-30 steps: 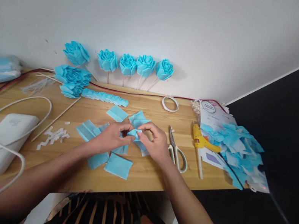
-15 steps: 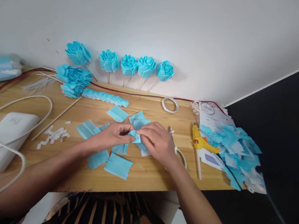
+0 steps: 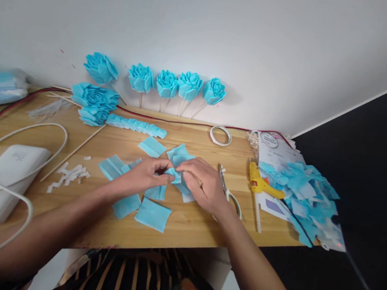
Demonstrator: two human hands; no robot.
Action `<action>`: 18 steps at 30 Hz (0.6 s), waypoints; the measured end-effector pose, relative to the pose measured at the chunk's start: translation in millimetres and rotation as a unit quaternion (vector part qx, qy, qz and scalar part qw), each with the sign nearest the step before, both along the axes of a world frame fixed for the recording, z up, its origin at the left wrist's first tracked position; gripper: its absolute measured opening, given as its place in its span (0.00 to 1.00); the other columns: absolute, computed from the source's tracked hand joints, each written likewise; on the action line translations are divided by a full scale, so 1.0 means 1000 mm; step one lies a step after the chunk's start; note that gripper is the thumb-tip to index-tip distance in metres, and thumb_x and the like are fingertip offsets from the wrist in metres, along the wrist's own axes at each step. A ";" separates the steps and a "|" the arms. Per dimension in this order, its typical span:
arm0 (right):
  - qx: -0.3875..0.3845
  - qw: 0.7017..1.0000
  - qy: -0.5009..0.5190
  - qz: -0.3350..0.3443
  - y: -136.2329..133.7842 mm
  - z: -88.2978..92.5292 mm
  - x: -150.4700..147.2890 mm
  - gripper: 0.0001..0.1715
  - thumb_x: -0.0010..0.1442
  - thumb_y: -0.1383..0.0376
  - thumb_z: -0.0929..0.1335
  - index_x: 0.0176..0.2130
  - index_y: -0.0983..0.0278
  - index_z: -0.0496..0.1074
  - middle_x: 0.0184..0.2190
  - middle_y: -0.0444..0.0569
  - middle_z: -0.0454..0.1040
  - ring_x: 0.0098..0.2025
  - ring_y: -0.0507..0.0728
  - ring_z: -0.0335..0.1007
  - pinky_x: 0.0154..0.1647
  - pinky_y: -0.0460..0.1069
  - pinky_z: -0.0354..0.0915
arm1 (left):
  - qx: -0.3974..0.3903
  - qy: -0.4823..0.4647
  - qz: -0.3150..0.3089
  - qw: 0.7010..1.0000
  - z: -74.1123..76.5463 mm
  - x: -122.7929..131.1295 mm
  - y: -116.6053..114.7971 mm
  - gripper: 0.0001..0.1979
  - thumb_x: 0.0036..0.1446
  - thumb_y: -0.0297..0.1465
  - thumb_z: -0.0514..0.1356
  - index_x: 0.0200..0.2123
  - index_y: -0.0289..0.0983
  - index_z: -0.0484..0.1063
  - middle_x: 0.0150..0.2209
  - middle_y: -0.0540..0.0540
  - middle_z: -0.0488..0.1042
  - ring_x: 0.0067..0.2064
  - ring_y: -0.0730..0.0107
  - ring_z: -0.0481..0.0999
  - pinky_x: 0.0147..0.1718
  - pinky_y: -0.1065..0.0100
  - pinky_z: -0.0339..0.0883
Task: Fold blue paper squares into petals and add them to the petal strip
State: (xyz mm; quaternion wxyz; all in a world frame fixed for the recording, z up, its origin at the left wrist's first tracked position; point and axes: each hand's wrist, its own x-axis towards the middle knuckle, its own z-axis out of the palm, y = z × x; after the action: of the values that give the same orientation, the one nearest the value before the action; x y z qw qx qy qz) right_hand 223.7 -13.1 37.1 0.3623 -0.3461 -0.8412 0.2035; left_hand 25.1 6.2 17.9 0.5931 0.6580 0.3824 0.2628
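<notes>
Both hands meet over the middle of the wooden table (image 3: 197,230). My left hand (image 3: 143,175) and my right hand (image 3: 201,184) each pinch the same small folded piece of blue paper (image 3: 174,174) between fingertips. Flat blue paper squares (image 3: 153,214) lie beneath and around the hands. White-handled scissors (image 3: 231,196) rest just right of my right hand, partly hidden by it.
Several finished blue paper flowers (image 3: 167,84) on sticks lean against the white wall. A yellow glue gun (image 3: 259,182), a heap of blue scraps (image 3: 308,195) and a tape roll (image 3: 220,135) sit right. A white device (image 3: 0,181) with cable lies left.
My right hand has shifted slightly right and turned over the blue piece, covering more of the scissors. The left hand keeps its pinch in about the same place.
</notes>
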 end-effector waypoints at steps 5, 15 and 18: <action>-0.035 0.999 0.002 -0.013 0.001 -0.001 -0.001 0.08 0.64 0.66 0.63 0.41 0.60 0.72 0.36 0.49 0.77 0.39 0.57 0.71 0.44 0.53 0.65 | 0.021 0.006 -0.002 1.000 -0.004 -0.001 0.000 0.11 0.54 0.38 0.59 0.29 0.36 0.67 0.25 0.54 0.60 0.27 0.75 0.58 0.26 0.72 0.53; -0.073 0.996 0.013 -0.041 0.002 -0.006 -0.004 0.04 0.61 0.66 0.65 0.38 0.60 0.71 0.34 0.47 0.76 0.37 0.55 0.71 0.42 0.52 0.65 | 0.038 0.025 0.004 0.999 -0.003 -0.001 0.001 0.12 0.54 0.39 0.58 0.29 0.36 0.68 0.25 0.53 0.62 0.28 0.75 0.60 0.26 0.72 0.54; -0.119 0.990 0.043 -0.061 0.002 -0.010 -0.006 0.05 0.60 0.66 0.66 0.40 0.60 0.69 0.34 0.45 0.75 0.37 0.54 0.71 0.41 0.50 0.66 | 0.040 0.026 0.005 0.999 -0.003 -0.002 0.001 0.11 0.54 0.39 0.58 0.30 0.35 0.69 0.26 0.53 0.64 0.28 0.74 0.62 0.29 0.71 0.56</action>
State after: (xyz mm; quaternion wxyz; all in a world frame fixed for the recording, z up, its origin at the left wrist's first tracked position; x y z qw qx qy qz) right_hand 217.4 -11.3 27.2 0.3662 -0.4284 -0.7717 0.2948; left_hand 23.5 7.1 14.6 0.5552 0.6858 0.3897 0.2637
